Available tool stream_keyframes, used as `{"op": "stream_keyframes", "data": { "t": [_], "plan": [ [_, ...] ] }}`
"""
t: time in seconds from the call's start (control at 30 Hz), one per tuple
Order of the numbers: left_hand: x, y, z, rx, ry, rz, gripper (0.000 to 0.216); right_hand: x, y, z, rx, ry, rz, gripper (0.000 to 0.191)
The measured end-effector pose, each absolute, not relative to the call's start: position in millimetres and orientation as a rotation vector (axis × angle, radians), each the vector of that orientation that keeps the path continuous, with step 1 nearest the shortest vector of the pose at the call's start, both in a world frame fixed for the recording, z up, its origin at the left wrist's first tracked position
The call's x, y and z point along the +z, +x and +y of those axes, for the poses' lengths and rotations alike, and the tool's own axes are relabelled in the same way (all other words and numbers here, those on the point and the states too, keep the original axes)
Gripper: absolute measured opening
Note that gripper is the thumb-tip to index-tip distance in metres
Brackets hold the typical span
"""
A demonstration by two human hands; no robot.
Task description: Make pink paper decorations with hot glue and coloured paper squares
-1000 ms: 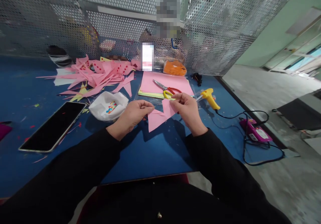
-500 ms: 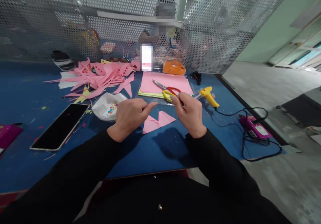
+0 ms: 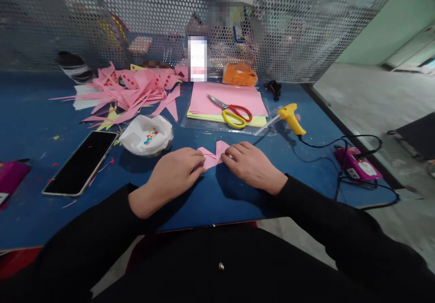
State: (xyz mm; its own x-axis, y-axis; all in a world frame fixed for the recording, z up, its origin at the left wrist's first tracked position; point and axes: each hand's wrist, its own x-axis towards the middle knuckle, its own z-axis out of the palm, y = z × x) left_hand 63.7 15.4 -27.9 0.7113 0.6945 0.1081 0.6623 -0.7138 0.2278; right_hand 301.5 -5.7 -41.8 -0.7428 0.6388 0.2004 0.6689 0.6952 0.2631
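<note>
A folded pink piece of paper point(image 3: 212, 159) with a notch in its upper edge lies on the blue table, between my hands. My left hand point(image 3: 174, 172) has its thumb and fingers closed on the left side of this paper. On the opposite side, my right hand point(image 3: 252, 165) pinches the right part, and its fingers cover that edge. Beyond the paper, scissors point(image 3: 224, 106) with one red and one yellow handle rest on a stack of pink and yellow sheets point(image 3: 200, 99). A bowl lined with white paper point(image 3: 134, 133) stands past my left hand.
Pink paper cutouts point(image 3: 136, 90) are heaped at the back left. A black phone point(image 3: 81, 163) lies at left. A yellow glue gun point(image 3: 291, 117) sits at right, its cord running toward a purple pack point(image 3: 358, 165). Perforated metal mesh point(image 3: 292, 36) closes off the back.
Both hands have come down from above the table onto the folded pink paper and closed on its two sides. The view has tilted lower, and the scissors are uncovered.
</note>
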Motion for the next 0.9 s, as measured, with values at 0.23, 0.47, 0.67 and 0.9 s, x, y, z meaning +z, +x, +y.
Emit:
{"op": "stream_keyframes", "data": {
  "t": [0.23, 0.47, 0.67, 0.9],
  "plan": [
    [-38.5, 67.6, 16.8, 0.298, 2.829, 1.090, 0.014, -55.3, 291.7, 2.3, -0.537, -0.955, -2.853, 0.021],
    [-43.0, 69.1, 7.4, 0.483, 2.909, 1.038, 0.014, -50.5, 277.2, -24.3, -0.490, -1.193, -2.723, 0.020],
    [-48.5, 65.2, 2.4, 0.508, 2.940, 0.923, 0.024, -48.2, 267.5, -45.4, -0.308, -1.385, -2.585, 0.017],
    [-48.4, 62.7, 2.8, 0.530, 2.802, 0.983, 0.021, -62.1, 272.9, -51.2, 0.066, -1.575, -2.143, 0.010]
  ]
}}
